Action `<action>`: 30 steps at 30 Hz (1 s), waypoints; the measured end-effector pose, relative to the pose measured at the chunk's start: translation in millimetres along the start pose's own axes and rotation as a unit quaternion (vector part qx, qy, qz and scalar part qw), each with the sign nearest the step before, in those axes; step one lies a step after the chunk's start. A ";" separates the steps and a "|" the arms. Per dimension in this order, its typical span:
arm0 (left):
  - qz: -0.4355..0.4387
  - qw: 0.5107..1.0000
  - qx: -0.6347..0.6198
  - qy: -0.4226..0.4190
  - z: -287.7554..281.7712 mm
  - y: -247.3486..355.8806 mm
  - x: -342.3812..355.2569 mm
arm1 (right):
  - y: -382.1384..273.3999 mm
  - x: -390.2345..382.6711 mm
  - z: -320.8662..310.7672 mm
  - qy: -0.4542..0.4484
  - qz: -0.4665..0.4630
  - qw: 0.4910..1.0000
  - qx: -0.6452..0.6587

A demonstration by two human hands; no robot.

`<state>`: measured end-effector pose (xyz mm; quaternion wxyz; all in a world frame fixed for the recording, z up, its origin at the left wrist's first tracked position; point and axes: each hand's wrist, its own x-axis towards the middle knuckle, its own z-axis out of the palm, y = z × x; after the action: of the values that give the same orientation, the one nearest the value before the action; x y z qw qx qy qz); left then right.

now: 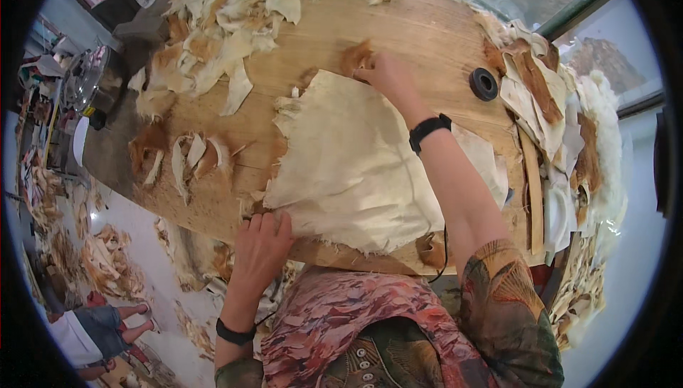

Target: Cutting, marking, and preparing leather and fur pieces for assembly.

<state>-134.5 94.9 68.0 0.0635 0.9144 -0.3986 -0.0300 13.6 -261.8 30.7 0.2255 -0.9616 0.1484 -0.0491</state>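
A large pale hide with ragged edges (348,153) lies across the middle of the wooden tabletop (420,25). My left hand (263,245) has its fingers curled closed on the hide's lower left edge. My right hand (384,78) is closed on a small reddish-brown furry piece (356,52) just beyond the hide's upper edge; its fingertips are partly hidden. To the right lies a black ring (484,95). Furry scraps (149,149) sit left of the hide.
Pale offcuts (206,18) are heaped at the back left, more hides (541,96) along the right. A metal vessel (99,75) stands beyond the left edge. Scraps (114,260) cover the floor, where another person (92,338) is at lower left.
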 end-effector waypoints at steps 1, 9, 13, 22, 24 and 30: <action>0.008 0.999 0.021 -0.023 -0.8 2.2 0.1 | 11.0 11.0 11.0 0.041 -0.022 0.999 -0.012; 0.074 0.992 0.096 0.025 6.2 -17.5 -3.1 | -14.6 77.5 5.0 -0.093 -0.010 0.937 0.335; 0.025 0.991 0.106 0.076 1.9 -34.3 -1.4 | -56.7 68.5 -44.3 -0.046 -0.045 0.742 0.667; 0.119 0.986 0.075 0.095 -25.6 -35.6 -7.3 | 51.1 -114.1 -73.2 -0.111 0.018 0.904 0.412; 0.152 0.982 0.093 0.067 -32.9 -36.5 -6.9 | 74.8 -169.3 -85.8 -0.093 0.083 0.928 0.351; 0.062 0.974 0.024 -0.215 -44.9 -20.3 -3.8 | 81.3 -299.0 -83.8 0.017 0.069 0.993 0.096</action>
<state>-117.6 115.5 109.6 -0.0440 0.8614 -0.4592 -0.2125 -305.7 -274.4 60.9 0.3172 -0.9220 0.2128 -0.0637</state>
